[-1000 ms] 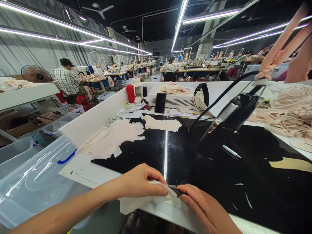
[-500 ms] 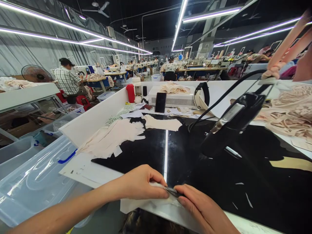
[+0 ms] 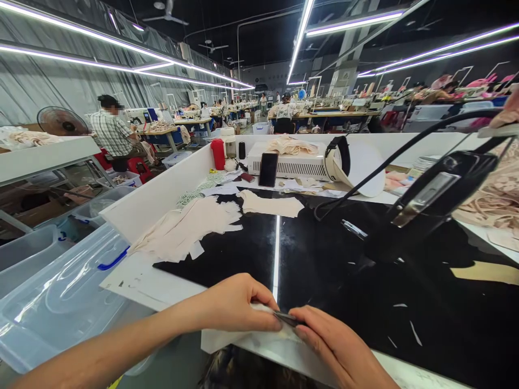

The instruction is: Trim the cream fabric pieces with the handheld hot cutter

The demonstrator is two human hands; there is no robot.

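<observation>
At the near edge of the black work surface, my left hand (image 3: 239, 305) is closed, pinching a small piece of white cloth (image 3: 261, 308) between thumb and fingers. My right hand (image 3: 330, 337) is closed around a small dark pointed metal tool (image 3: 288, 319). Its tip meets the white cloth by my left fingertips; whether it is tweezers or snips I cannot tell. Below both hands, a pale sheet (image 3: 219, 340) hangs over the edge, partly hidden by my fingers.
Cut cream cloth pieces (image 3: 190, 224) lie left, with another flat piece (image 3: 271, 205) beyond. A corded black hand tool (image 3: 430, 189) hangs at right, partly covering a silver pen (image 3: 354, 229). A phone (image 3: 268, 169) leans against a white box (image 3: 295, 167). Clear plastic bins (image 3: 60, 292) stand left.
The hanging black tool has swung to the right, uncovering a white cone-shaped object behind it and hiding more of the pen. Both hands stay almost in place, still holding the cloth and metal tool.
</observation>
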